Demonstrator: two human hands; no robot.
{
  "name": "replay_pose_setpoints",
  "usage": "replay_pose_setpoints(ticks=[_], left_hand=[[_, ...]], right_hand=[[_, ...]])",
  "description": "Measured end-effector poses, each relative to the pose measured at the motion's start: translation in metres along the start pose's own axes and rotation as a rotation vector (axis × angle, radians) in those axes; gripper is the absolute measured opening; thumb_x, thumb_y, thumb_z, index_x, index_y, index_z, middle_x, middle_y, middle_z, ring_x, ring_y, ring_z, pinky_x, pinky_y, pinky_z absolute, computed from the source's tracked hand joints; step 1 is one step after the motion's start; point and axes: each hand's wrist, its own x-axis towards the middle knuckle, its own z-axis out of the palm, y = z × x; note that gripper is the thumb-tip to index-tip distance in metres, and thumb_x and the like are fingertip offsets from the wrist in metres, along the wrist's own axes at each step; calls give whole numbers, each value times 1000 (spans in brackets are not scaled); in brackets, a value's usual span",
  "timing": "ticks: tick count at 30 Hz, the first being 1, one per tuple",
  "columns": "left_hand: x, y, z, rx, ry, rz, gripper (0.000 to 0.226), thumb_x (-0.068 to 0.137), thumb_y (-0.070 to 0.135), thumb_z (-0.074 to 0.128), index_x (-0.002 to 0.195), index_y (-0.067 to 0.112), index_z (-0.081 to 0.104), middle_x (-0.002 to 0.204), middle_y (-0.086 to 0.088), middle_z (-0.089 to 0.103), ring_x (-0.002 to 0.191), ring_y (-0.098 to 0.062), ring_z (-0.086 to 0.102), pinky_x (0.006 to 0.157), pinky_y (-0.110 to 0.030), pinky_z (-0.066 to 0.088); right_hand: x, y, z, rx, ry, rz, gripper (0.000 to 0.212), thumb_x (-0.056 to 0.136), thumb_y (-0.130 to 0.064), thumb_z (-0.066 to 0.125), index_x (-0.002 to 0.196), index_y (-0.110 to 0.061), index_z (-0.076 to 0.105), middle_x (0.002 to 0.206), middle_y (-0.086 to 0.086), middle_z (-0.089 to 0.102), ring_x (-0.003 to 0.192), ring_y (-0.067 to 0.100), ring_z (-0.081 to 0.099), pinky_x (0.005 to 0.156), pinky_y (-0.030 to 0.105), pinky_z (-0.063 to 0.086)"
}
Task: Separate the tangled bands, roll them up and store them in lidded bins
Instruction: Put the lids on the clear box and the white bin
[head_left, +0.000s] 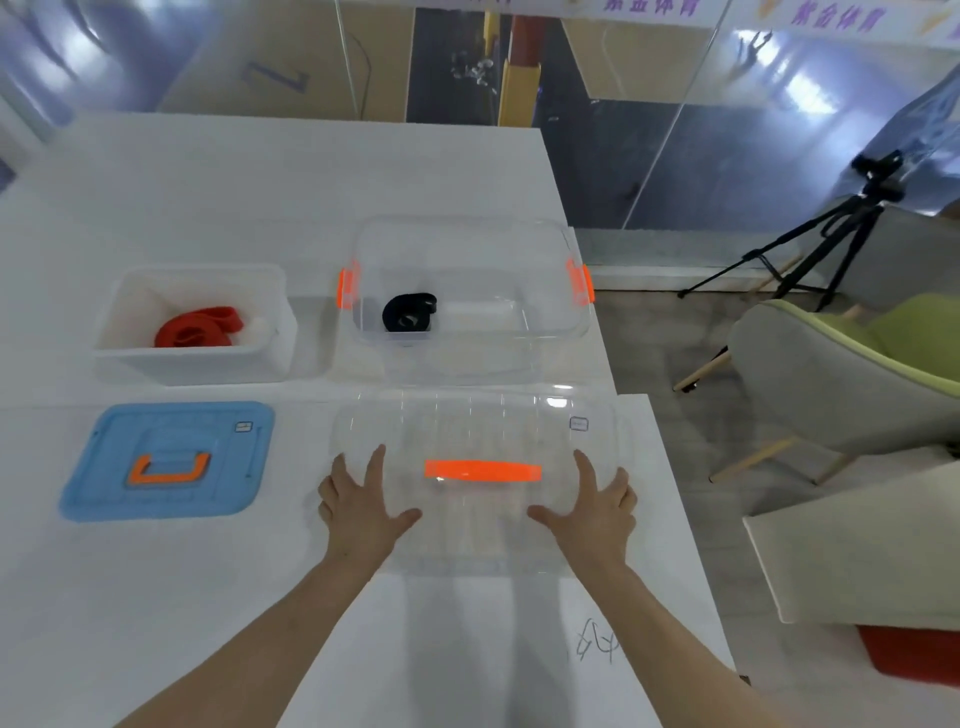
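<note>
A clear lid (478, 426) with an orange handle (483, 471) is near the front of the white table, seemingly raised a little, with a faint shadow under its near edge. My left hand (358, 509) grips its near left side and my right hand (597, 514) its near right side, fingers spread. Behind it stands a clear bin (519, 343) with orange latches, uncovered, holding a rolled black band (408, 312). To the left, a white bin (197, 364) holds a red band (200, 327), loosely coiled. A blue lid (166, 460) with an orange handle lies flat in front of the white bin.
The table's right edge (670, 467) runs just beside the clear lid and bin. Past it on the floor are a grey and green chair (841, 384), a black tripod (831, 234) and a white block (857, 561). A glass wall is behind the table.
</note>
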Motion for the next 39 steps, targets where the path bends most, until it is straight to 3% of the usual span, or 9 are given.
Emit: replay_pose_setpoints(ticks=[9,20,30,39], left_hand=[[27,42,-86,-70,235,76,104,82,57,80,164,34,20,167,-24,7,147,-47,19,118,-59,29],[150,106,-191,-108,147,39,100,77,65,78,159,36,29,164,-15,22,146,-40,24,117,-50,27],[226,123,-183,-42,-10,21,95,82,65,74,159,29,32,162,-12,27,144,-39,26,111,-46,32],[245,114,-171,-74,-20,38,98,85,66,71,163,30,24,169,-9,16,151,-38,15,118,-49,28]], right_hand=[[28,-69,-80,128,176,-134,110,72,-67,87,162,-42,29,169,26,14,153,46,20,116,60,35],[159,-170,-161,15,65,-209,102,74,-81,72,160,-44,31,156,16,33,142,40,31,115,55,32],[236,-193,-141,-66,-14,-177,97,78,-84,64,160,-42,34,159,17,36,143,40,34,117,55,32],[245,-193,-120,-98,45,-185,93,81,-88,56,159,-41,34,167,20,24,150,42,28,121,56,28]])
